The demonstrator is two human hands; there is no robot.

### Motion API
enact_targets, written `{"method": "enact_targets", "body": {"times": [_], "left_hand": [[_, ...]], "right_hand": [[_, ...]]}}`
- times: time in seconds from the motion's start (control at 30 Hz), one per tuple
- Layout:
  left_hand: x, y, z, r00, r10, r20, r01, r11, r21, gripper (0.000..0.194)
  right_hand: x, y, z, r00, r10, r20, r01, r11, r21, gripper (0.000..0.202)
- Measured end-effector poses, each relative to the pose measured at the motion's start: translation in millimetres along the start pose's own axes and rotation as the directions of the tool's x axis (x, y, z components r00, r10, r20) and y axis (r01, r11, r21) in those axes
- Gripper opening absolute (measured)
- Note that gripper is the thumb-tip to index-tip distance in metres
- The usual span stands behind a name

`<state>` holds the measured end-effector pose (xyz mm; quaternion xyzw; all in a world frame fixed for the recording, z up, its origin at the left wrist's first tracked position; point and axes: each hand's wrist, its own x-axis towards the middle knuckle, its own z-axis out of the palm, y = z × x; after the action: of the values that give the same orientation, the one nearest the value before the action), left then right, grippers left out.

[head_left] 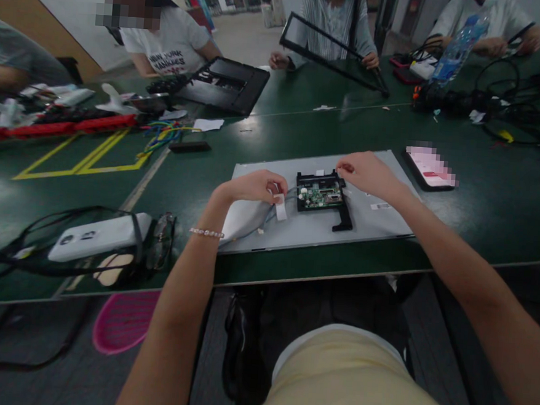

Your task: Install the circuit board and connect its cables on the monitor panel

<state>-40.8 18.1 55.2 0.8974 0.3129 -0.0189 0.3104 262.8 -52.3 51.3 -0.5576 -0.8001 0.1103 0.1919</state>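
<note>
A flat grey panel (370,228) lies on the green table. On it sits a black plastic bracket (344,219) with a green circuit board (316,196) inside. To the left of the board, my left hand (262,185) is closed on a strip of white tape (280,208), which hangs from the fingertips. A grey cable (263,217) runs from the board past that strip and over the panel. My right hand (369,172) is pinched at the bracket's upper right corner; whatever its fingertips hold is hidden.
A phone with a pink screen (429,167) lies right of the panel. At left are a white phone (98,237), black cables (25,262) and glasses (160,241). Across the table (275,129), co-workers handle black frames (327,52). A water bottle (458,52) stands far right.
</note>
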Motion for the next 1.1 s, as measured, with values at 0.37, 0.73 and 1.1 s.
{"method": "enact_targets", "body": {"times": [0.37,0.73,1.1], "left_hand": [[-4.3,10.2,-4.8,0.996,0.033,-0.079,-0.036,0.999,-0.03,0.03],[-5.7,7.0,-4.4,0.997,-0.034,0.071,0.042,0.993,-0.11,0.029],[0.0,-9.5,-1.7,0.99,-0.009,0.14,0.005,1.0,0.03,0.031]], "right_hand": [[-10.8,-37.8,12.6,0.98,-0.196,0.038,0.199,0.974,-0.111,0.033],[-14.5,-43.4,23.5,0.951,-0.306,0.052,0.31,0.947,-0.083,0.029],[-16.7,-52.1,56.0,0.721,-0.691,0.044,0.69,0.723,0.046,0.049]]}}
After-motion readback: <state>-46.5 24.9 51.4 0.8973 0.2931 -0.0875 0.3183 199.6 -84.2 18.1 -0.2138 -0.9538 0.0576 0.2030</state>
